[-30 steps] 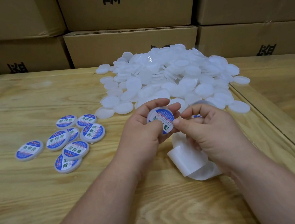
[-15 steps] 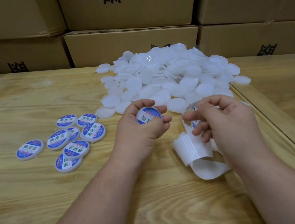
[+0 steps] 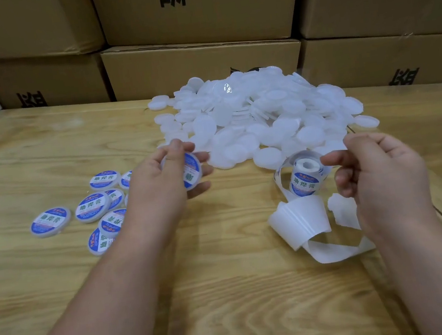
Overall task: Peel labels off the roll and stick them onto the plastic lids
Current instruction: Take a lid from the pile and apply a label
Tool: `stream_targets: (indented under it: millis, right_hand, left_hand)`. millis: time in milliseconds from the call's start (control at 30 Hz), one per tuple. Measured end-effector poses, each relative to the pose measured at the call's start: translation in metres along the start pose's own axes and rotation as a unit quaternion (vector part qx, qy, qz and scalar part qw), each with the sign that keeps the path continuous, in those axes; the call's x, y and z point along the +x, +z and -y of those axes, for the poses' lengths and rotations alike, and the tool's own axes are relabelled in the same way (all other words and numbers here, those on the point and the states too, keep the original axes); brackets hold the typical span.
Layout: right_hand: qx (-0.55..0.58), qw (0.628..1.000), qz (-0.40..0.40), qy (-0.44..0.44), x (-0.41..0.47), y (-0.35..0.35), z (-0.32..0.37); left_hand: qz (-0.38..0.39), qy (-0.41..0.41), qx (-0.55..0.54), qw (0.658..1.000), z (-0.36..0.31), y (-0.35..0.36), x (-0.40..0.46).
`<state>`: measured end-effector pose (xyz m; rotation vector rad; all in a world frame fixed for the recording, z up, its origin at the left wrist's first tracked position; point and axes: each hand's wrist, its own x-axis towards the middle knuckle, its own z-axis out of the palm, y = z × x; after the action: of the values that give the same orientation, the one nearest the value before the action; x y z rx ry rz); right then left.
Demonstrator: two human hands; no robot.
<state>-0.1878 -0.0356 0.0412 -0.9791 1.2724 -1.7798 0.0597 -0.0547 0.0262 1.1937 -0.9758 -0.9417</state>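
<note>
Left hand [image 3: 160,187] grips labelled lid [image 3: 192,171] — to set with finished lids [image 3: 93,206]; right hand [image 3: 379,170], loosely curled and empty, beside label roll [image 3: 305,176] — peel next.

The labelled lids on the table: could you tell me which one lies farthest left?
The lone labelled lid lying apart, left of the cluster of labelled lids beside the left hand.

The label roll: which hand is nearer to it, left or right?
Right. The right hand hovers just beside the label roll, its fingers almost at it. The left hand is off to the roll's left, holding a labelled lid.
</note>
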Motion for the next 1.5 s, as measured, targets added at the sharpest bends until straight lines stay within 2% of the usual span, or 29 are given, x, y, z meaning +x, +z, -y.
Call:
stream_targets:
  millis: [100,200,333,433,533,600,633,733,867,1000,1100,1267,1500]
  right_hand:
    - [-0.003,1.000,-0.007,-0.001,0.001,-0.002,0.000]
    - [-0.004,1.000,-0.011,-0.003,0.003,-0.004,0.000]
    - [-0.005,1.000,-0.018,-0.007,0.003,-0.005,0.000]
    - [-0.008,1.000,-0.025,-0.008,0.004,-0.006,0.001]
    - [-0.016,0.999,-0.030,-0.017,0.005,-0.008,0.001]
    - [-0.067,0.996,-0.025,-0.058,0.005,-0.009,-0.002]
    - [-0.111,0.989,-0.014,-0.092,0.003,-0.008,-0.004]
    - [-0.241,0.955,0.051,-0.163,-0.005,0.001,-0.014]
    - [-0.327,0.920,0.134,-0.170,-0.016,0.013,-0.022]
    - [-0.355,0.905,0.167,-0.162,-0.017,0.016,-0.022]
    - [-0.373,0.899,0.182,-0.141,-0.015,0.014,-0.023]
    - [-0.392,0.893,0.184,-0.124,-0.011,0.014,-0.029]
    - [-0.447,0.872,0.172,-0.096,-0.010,0.017,-0.037]
  left_hand:
    - [-0.067,0.050,0.155,0.984,0.001,-0.022,0.011]
    - [-0.107,0.056,0.198,0.973,-0.003,-0.041,0.015]
    - [-0.133,0.033,0.291,0.947,-0.003,-0.054,0.019]
    - [-0.125,-0.010,0.338,0.933,0.003,-0.060,0.023]
    - [-0.148,0.004,0.435,0.888,0.006,-0.060,0.026]
    - [-0.172,0.043,0.488,0.855,0.003,-0.054,0.025]
    - [-0.175,0.063,0.489,0.852,0.002,-0.050,0.023]
    - [-0.134,0.137,0.461,0.867,0.006,-0.034,0.019]
    - [-0.005,0.187,0.437,0.880,0.019,-0.006,0.008]
    - [0.100,0.154,0.474,0.861,0.034,0.014,0.008]
    - [0.145,0.112,0.522,0.833,0.041,0.019,0.015]
    - [0.154,0.089,0.574,0.800,0.047,0.021,0.020]
    - [0.071,0.123,0.522,0.841,0.041,0.018,0.018]
